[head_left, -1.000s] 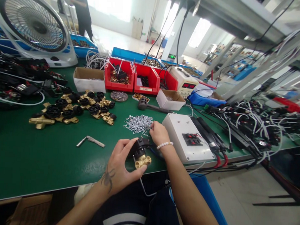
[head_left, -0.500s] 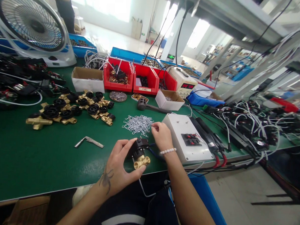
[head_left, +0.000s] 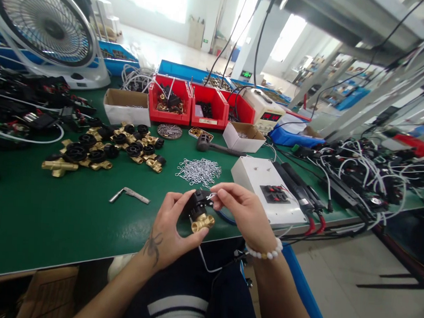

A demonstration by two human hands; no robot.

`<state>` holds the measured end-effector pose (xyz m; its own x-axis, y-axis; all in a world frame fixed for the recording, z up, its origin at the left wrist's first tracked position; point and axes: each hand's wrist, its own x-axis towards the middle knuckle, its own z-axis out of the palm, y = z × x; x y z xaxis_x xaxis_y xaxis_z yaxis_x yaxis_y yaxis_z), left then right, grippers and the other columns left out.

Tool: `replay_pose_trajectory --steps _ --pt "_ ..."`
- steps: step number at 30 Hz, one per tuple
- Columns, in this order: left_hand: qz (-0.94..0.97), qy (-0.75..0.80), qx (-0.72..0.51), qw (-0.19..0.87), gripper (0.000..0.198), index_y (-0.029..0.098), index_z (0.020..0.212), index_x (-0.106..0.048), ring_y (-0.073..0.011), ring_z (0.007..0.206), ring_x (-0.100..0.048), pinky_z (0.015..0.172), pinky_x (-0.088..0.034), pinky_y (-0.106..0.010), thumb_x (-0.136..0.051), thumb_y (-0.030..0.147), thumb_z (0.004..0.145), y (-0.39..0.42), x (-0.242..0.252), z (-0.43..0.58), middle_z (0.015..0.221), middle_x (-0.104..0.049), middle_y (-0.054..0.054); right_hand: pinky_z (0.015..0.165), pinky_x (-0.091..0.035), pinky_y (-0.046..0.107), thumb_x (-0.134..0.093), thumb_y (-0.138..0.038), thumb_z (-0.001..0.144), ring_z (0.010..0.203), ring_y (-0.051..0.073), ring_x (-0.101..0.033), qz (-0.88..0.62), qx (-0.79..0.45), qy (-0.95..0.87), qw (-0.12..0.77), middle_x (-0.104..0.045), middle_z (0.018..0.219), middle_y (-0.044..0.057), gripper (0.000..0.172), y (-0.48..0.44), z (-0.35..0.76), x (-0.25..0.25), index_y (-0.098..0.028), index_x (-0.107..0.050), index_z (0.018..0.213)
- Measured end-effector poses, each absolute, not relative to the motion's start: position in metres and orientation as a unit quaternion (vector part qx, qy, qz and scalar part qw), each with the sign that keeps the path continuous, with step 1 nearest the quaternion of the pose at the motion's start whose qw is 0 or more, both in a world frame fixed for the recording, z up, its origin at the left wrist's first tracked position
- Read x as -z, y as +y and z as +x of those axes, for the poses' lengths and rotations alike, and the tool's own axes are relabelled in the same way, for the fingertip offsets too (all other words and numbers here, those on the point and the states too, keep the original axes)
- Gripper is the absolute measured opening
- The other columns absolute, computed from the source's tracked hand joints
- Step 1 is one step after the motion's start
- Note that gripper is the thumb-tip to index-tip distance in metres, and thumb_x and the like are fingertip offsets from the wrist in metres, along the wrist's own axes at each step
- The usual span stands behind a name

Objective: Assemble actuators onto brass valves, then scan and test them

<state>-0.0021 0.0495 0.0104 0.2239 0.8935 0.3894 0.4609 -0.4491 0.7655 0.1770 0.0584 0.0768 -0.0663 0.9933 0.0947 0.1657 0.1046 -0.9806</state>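
My left hand point(head_left: 170, 227) grips a valve assembly with a black upper part point(head_left: 198, 203) and a brass body point(head_left: 202, 223), held over the near edge of the green table. Between the thumb and fingers of my right hand point(head_left: 243, 209) is a small silver wire clip point(head_left: 211, 196), close against the black part's right side. A pile of the same silver clips point(head_left: 199, 171) lies on the table just beyond both hands. A blue cable point(head_left: 226, 217) curves below my right fingers.
Brass fittings with black caps point(head_left: 96, 153) and a metal tool point(head_left: 129, 195) lie at left. A grey box with switches point(head_left: 267, 189) stands at right, near tangled cables point(head_left: 366, 175). Red bins point(head_left: 170, 103), a black hammer-like tool point(head_left: 216, 146) and a fan point(head_left: 51, 27) are farther back.
My right hand has come from the clip pile toward me, to the black part, with a clip now showing in its fingers. My left hand keeps its grip. The view has shifted slightly.
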Motion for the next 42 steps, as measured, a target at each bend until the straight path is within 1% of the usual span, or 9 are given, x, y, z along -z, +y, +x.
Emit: replay_pose_trajectory --steps 4,7,13,21,29,32,36,40,42 --pt "0.738 0.462 -0.420 0.255 0.065 0.017 0.135 -0.050 -0.0201 0.095 -0.057 0.089 -0.053 -0.036 -0.068 0.036 0.075 0.048 -0.012 -0.002 0.105 -0.050 -0.005 0.071 -0.052 0.023 -0.058 -0.022 0.092 0.072 0.010 -0.066 -0.512 -0.411 -0.614 0.438 -0.070 0.081 -0.001 0.015 0.050 0.174 -0.079 -0.019 -0.069 0.102" --pt "0.742 0.459 -0.420 0.251 0.065 0.017 0.135 -0.050 -0.0196 0.093 -0.056 0.086 -0.053 -0.035 -0.068 0.036 0.075 0.048 -0.013 -0.002 0.102 -0.050 -0.005 0.074 -0.051 0.025 -0.060 -0.018 0.091 0.077 0.011 -0.066 -0.526 -0.338 -0.665 0.409 -0.071 0.087 0.001 0.009 0.049 0.170 -0.079 -0.018 -0.069 0.094" --pt "0.744 0.449 -0.428 0.248 0.065 0.017 0.136 -0.050 -0.0192 0.092 -0.056 0.085 -0.053 -0.034 -0.068 0.035 0.076 0.049 -0.013 -0.002 0.102 -0.049 -0.005 0.077 -0.049 0.023 -0.060 -0.006 0.090 0.084 0.012 -0.064 -0.518 -0.225 -0.741 0.362 -0.068 0.087 0.004 0.014 0.050 0.166 -0.082 -0.014 -0.071 0.087" --pt "0.750 0.436 -0.427 0.256 0.066 0.020 0.137 -0.048 -0.0194 0.094 -0.055 0.086 -0.053 -0.035 -0.069 0.033 0.075 0.050 -0.011 -0.002 0.104 -0.050 -0.005 0.076 -0.049 0.022 -0.060 -0.004 0.090 0.083 0.012 -0.063 -0.490 -0.226 -0.779 0.320 -0.067 0.088 0.004 0.014 0.054 0.166 -0.085 -0.013 -0.069 0.085" --pt "0.755 0.435 -0.424 0.246 0.066 0.021 0.136 -0.049 -0.0207 0.094 -0.057 0.085 -0.054 -0.036 -0.069 0.033 0.074 0.050 -0.011 -0.002 0.103 -0.051 -0.005 0.076 -0.050 0.023 -0.062 -0.002 0.088 0.083 0.012 -0.063 -0.505 -0.238 -0.736 0.383 -0.066 0.084 0.002 0.016 0.050 0.162 -0.073 -0.015 -0.068 0.081" --pt "0.751 0.437 -0.428 0.248 0.066 0.020 0.136 -0.050 -0.0214 0.094 -0.057 0.085 -0.055 -0.037 -0.069 0.034 0.074 0.049 -0.010 -0.001 0.104 -0.051 -0.006 0.077 -0.051 0.026 -0.061 -0.008 0.089 0.082 0.013 -0.063 -0.509 -0.249 -0.731 0.381 -0.066 0.087 0.002 0.013 0.048 0.165 -0.075 -0.017 -0.069 0.093" --pt "0.721 0.469 -0.431 0.274 0.064 0.022 0.136 -0.049 -0.0207 0.095 -0.057 0.088 -0.054 -0.039 -0.067 0.035 0.077 0.049 -0.009 -0.001 0.106 -0.051 -0.005 0.081 -0.054 0.034 -0.060 -0.021 0.092 0.084 0.017 -0.063 -0.596 -0.194 -0.688 0.366 -0.066 0.097 0.005 0.034 0.050 0.184 -0.062 -0.019 -0.059 0.126" --pt "0.699 0.488 -0.425 0.305 0.060 0.023 0.136 -0.050 -0.0215 0.094 -0.060 0.088 -0.055 -0.040 -0.065 0.042 0.081 0.049 -0.006 -0.005 0.107 -0.052 -0.005 0.090 -0.052 0.051 -0.057 -0.017 0.091 0.096 0.027 -0.063 -0.661 -0.137 -0.680 0.286 -0.066 0.101 0.012 0.033 0.038 0.196 -0.035 -0.016 -0.062 0.123" --pt "0.696 0.493 -0.423 0.307 0.060 0.026 0.136 -0.049 -0.0235 0.093 -0.060 0.088 -0.055 -0.044 -0.063 0.047 0.082 0.046 -0.004 -0.009 0.108 -0.052 -0.005 0.092 -0.052 0.052 -0.056 -0.010 0.089 0.099 0.029 -0.063 -0.667 -0.127 -0.692 0.245 -0.068 0.102 0.014 0.030 0.024 0.192 -0.028 -0.015 -0.067 0.117"
